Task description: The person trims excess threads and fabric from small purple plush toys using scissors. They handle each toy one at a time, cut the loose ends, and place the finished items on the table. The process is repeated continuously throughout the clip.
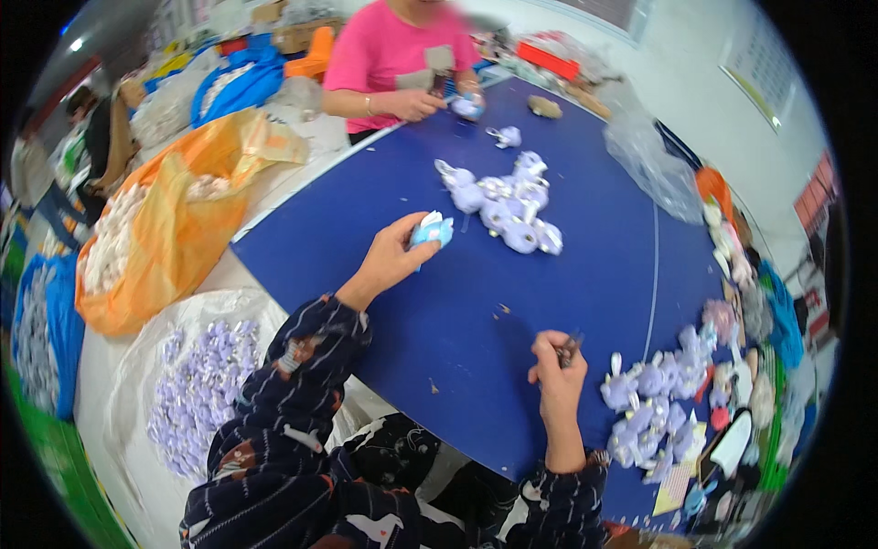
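Over the blue table point(439, 339), my left hand point(391, 252) is closed on a small light-blue and white plush toy point(432, 231). My right hand point(558, 375) is lower on the table's right half, its fingers wrapped round a small dark metal tool point(569, 349), possibly thread snips; most of it is hidden by the fingers. Ahead of my left hand lies a loose cluster of lilac plush toys point(503, 203). A second group of lilac plush toys point(645, 421) is piled to the right of my right hand.
Across the table a person in a pink shirt point(389, 55) handles a similar plush toy point(467, 107). On my left stand a white bag of lilac pieces point(123, 403) and an orange sack point(197, 242). A clear plastic bag point(651, 160) and assorted toys point(732, 384) line the right edge.
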`<state>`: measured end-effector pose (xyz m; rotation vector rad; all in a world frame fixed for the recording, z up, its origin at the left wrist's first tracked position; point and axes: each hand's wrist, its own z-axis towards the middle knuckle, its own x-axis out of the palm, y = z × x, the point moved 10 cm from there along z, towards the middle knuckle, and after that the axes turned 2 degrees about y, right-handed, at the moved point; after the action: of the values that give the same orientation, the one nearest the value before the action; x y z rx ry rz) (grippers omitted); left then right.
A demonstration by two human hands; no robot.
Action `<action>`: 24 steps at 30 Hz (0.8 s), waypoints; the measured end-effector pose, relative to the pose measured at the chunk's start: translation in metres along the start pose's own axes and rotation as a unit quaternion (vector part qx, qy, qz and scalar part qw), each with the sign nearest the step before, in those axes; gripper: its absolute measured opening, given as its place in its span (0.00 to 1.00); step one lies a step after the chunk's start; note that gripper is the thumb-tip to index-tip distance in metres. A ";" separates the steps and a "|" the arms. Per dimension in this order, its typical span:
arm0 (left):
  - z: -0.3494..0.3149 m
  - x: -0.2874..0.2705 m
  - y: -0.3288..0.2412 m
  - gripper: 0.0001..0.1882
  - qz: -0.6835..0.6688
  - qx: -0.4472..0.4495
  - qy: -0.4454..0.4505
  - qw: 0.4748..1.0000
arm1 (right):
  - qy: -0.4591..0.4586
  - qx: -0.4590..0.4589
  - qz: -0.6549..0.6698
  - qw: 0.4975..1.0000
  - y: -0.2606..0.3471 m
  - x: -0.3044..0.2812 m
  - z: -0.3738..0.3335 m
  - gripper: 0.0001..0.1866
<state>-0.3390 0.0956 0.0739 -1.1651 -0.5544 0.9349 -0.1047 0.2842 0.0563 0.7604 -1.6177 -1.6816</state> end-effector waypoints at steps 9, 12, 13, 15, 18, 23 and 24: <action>-0.066 0.146 -0.034 0.15 -0.162 -0.059 0.243 0.955 | 0.061 -0.068 -0.014 0.996 0.026 0.006 0.000 0.20; -0.064 0.141 -0.028 0.15 -0.138 -0.077 0.147 0.976 | 0.051 -0.053 0.002 0.997 0.023 0.001 0.000 0.16; -0.065 0.139 -0.024 0.17 -0.191 -0.085 0.127 0.970 | 0.041 -0.059 0.010 0.997 0.025 0.000 -0.001 0.15; -0.070 0.139 -0.034 0.17 -0.254 -0.076 0.099 0.959 | 0.034 -0.061 0.013 0.997 0.025 0.000 -0.004 0.14; -0.073 0.139 -0.038 0.19 -0.271 -0.072 0.107 0.954 | 0.027 -0.066 0.009 0.997 0.026 0.001 -0.004 0.14; -0.073 0.139 -0.039 0.20 -0.251 -0.063 0.114 0.959 | 0.038 -0.071 0.005 0.997 0.028 0.005 -0.005 0.13; -0.073 0.139 -0.037 0.20 -0.239 -0.064 0.116 0.962 | 0.033 -0.069 -0.008 0.997 0.028 0.004 -0.005 0.13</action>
<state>-0.1966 0.1713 0.0720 -1.1651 -0.6736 0.3462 -0.1013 0.2781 0.0837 0.7529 -1.4370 -1.7405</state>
